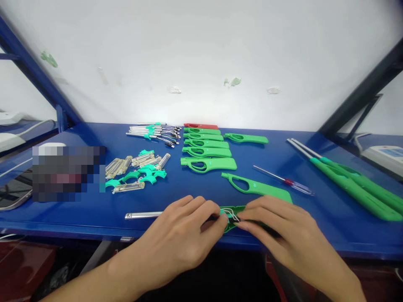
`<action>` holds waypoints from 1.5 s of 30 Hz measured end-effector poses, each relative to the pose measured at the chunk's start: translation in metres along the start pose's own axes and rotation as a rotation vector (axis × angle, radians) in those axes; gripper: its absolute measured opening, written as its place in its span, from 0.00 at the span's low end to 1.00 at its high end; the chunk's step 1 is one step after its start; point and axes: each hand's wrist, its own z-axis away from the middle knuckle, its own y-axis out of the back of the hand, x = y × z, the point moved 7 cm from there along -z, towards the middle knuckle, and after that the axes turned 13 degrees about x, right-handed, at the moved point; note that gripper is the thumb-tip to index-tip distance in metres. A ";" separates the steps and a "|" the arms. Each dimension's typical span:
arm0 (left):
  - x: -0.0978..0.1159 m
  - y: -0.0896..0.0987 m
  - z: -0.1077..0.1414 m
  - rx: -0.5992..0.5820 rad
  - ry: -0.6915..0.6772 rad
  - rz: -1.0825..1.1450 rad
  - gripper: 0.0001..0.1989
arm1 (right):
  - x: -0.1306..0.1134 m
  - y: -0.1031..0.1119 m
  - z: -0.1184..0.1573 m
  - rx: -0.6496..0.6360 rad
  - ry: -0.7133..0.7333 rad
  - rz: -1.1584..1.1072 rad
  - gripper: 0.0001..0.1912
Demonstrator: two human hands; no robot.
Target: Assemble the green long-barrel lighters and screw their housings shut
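Note:
Near the table's front edge lies an opened green utility lighter casing (pixel 239 209), with a silver metal tube (pixel 143 215) sticking out to the left. My left hand (pixel 189 235) is closed around the tube's inner end, thumb and fingers pinching at the casing. My right hand (pixel 286 235) bends over the handle end, its thumb and fingertips pressed together at a small black part beside the white wires (pixel 231 213). My fingers hide most of the casing's inside. Just beyond the right hand lies an empty green casing half (pixel 261 187).
Green casing halves (pixel 209 164) and a red one (pixel 201 126) lie in a column. Further left are wired metal tubes (pixel 145 131), clear fuel tanks (pixel 129 187) and turquoise triggers (pixel 151 179). To the right are a screwdriver (pixel 299 187) and two assembled lighters (pixel 355 188). A white wall (pixel 201 50) stands behind.

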 end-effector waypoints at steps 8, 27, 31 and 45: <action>-0.001 0.003 -0.001 0.076 -0.017 0.002 0.26 | -0.005 -0.001 0.003 0.020 0.073 0.085 0.03; -0.003 -0.004 -0.001 0.030 -0.041 0.007 0.22 | 0.002 -0.010 -0.001 -0.081 -0.052 -0.044 0.05; -0.003 -0.004 0.000 0.021 -0.039 0.024 0.20 | 0.004 -0.011 0.002 -0.090 -0.060 -0.018 0.06; -0.004 0.006 0.000 -0.006 -0.016 0.046 0.24 | -0.005 -0.003 0.001 -0.035 0.031 0.063 0.05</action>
